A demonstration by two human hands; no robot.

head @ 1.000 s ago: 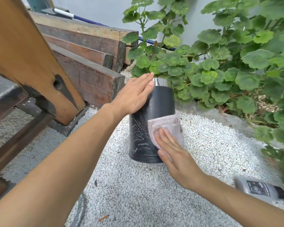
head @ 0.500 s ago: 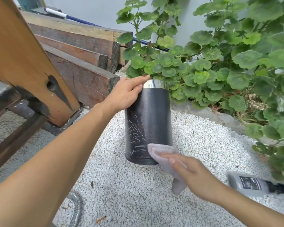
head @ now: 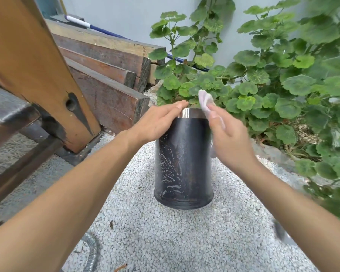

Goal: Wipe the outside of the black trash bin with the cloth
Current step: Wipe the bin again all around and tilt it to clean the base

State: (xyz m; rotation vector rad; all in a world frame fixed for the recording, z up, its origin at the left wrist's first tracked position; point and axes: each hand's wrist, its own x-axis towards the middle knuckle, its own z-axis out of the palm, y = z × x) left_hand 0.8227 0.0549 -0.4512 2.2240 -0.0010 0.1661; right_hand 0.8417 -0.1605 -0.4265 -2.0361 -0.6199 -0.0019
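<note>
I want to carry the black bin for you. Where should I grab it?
Probably grab the black trash bin at its shiny metal rim, coming from above. It stands upright on the gravel, and its wall is wide, smooth and wet-streaked, so fingers could slip there. Use two hands, one on each side.

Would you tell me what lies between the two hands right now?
In the head view, the black trash bin's silver rim sits between left hand and right hand.

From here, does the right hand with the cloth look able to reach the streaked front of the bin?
Probably yes. The right hand holds the cloth at the bin rim, and nothing covers the streaked front; the left hand sits up top.
</note>
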